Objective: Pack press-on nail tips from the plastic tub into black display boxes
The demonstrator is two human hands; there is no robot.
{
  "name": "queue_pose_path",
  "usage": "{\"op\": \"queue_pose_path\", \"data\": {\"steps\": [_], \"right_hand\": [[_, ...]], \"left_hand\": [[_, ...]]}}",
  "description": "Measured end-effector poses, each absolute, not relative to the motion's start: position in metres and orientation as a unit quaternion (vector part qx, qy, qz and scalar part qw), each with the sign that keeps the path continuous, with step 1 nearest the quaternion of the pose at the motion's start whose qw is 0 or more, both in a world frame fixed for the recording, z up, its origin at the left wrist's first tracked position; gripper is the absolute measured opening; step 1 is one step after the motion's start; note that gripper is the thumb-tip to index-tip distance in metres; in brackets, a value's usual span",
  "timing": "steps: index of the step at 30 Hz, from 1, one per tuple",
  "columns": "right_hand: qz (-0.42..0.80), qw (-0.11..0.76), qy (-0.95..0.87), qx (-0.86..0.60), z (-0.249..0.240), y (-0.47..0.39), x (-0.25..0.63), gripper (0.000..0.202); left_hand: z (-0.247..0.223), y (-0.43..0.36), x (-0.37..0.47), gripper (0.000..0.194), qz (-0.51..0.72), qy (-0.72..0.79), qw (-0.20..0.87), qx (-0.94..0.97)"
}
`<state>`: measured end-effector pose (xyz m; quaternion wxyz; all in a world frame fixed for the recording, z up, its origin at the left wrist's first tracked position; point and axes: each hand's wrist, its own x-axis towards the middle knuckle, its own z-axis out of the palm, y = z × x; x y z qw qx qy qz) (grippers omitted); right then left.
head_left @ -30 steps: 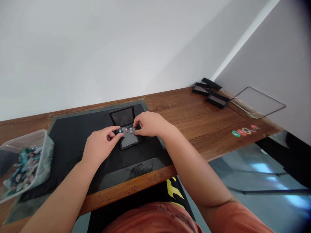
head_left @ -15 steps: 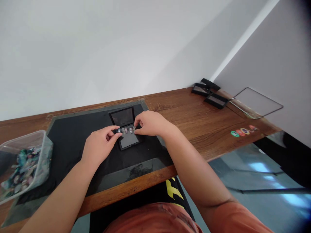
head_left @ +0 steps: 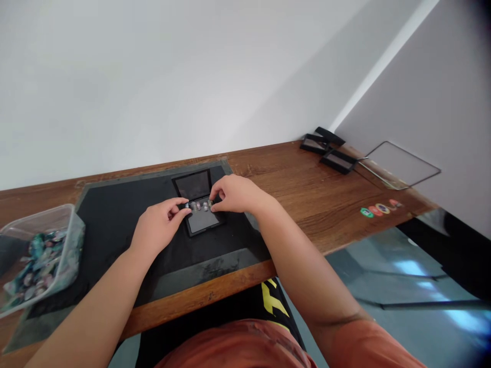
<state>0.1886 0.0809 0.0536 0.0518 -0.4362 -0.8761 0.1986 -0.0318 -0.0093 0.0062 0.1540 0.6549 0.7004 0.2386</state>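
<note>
A small black case [head_left: 203,220] lies open on the dark mat, its lid [head_left: 193,184] tilted up at the back. Several small shiny pieces [head_left: 198,206] form a short row across the upper part of its grey inside. At the left end of that row, my left hand [head_left: 159,223] pinches a small shiny piece between thumb and fingertips. My right hand [head_left: 237,194] is at the other end, thumb and index finger closed around a small piece at the case's right edge. Fingertips partly cover both end pieces.
A clear plastic tub [head_left: 71,255] of glossy, mixed-colour pieces stands at the left. Black boxes [head_left: 337,160] and a thin wire frame [head_left: 412,155] are at the far right by the wall. Round coloured stickers [head_left: 382,208] lie near the table's right edge.
The view has shifted slightly. Both hands stay at the ends of the row, with hardly any movement relative to the case.
</note>
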Motion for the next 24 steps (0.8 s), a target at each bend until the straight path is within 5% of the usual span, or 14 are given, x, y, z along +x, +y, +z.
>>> {"op": "queue_pose_path", "data": {"steps": [24], "right_hand": [[0.248,0.039,-0.865,-0.435,0.0554,0.0833,0.1919,0.032]], "left_hand": [[0.0094,-0.0105,-0.0278,0.042,0.254,0.707,0.181,0.635]]}}
